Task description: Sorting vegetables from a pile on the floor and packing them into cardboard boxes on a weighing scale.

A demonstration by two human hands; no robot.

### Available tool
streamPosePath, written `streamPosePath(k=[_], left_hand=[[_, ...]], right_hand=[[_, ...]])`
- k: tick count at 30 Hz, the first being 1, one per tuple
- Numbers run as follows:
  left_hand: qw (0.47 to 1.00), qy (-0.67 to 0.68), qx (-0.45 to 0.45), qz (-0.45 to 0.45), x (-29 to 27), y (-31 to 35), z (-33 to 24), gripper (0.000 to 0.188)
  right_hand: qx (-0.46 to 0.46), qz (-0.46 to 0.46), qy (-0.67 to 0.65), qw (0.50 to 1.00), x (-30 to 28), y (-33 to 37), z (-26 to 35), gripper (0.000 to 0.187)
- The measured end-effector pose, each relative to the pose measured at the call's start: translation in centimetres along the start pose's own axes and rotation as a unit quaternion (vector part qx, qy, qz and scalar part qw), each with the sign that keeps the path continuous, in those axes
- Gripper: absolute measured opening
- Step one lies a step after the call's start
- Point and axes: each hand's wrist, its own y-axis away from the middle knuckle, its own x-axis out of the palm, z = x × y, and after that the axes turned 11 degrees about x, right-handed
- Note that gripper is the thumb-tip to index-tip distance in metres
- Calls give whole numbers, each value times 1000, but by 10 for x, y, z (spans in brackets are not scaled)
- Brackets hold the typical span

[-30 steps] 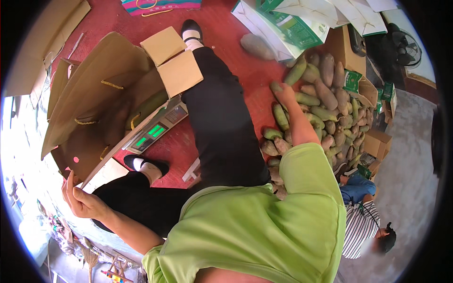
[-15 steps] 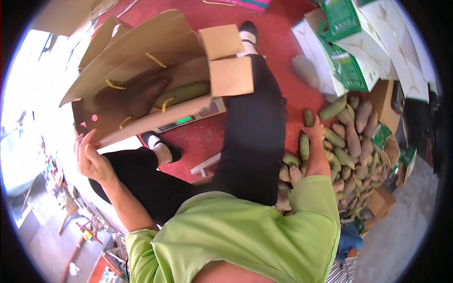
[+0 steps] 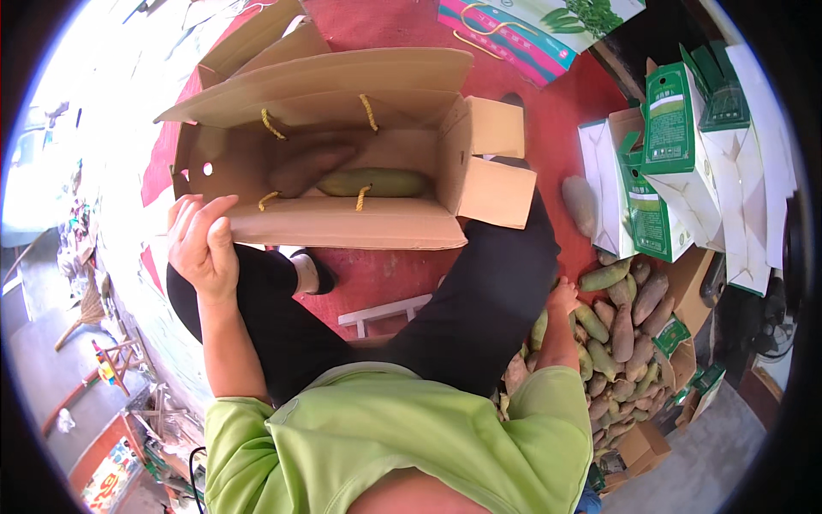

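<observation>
An open cardboard box (image 3: 347,227) with yellow rope handles stands in front of my legs. My left hand (image 3: 205,248) is closed on its near left edge. Inside lie a green radish (image 3: 377,182) and a brownish one (image 3: 312,164) in shadow, partly behind the near side. My right hand (image 3: 562,295) is down by my right knee, at the edge of a heap of radishes (image 3: 629,338), some green, some purple-brown. The knee covers part of its fingers, and whether they hold a radish does not show.
White-and-green cartons (image 3: 668,163) stand at the right, with a lone pale radish (image 3: 579,206) beside them on the red floor (image 3: 377,278). A pink-and-blue carton (image 3: 522,38) lies at the back. Between my legs is a white frame (image 3: 385,315).
My view has shifted, and the box now sits straighter and more level. The scale's lit green display under it is out of sight. My right hand has drawn in towards my knee.
</observation>
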Motion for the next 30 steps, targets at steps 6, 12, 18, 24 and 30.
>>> streamPosePath(k=[6,12,18,24,30], left_hand=[[1000,4,2,4,-5,3,4,31],[999,29,15,1,-7,-1,7,21],[999,34,12,-2,-14,3,5,21],[998,56,13,-3,-14,5,4,19],[998,65,19,3,-13,3,3,15]], right_hand=[[-97,-87,-319,939,-41,17,2,59],[-240,-91,-641,724,-168,35,-1,64],[-340,-155,-750,546,-351,155,3,71],[-471,-112,-736,473,-425,241,36,70],[-480,-18,-646,593,-412,270,116,64]])
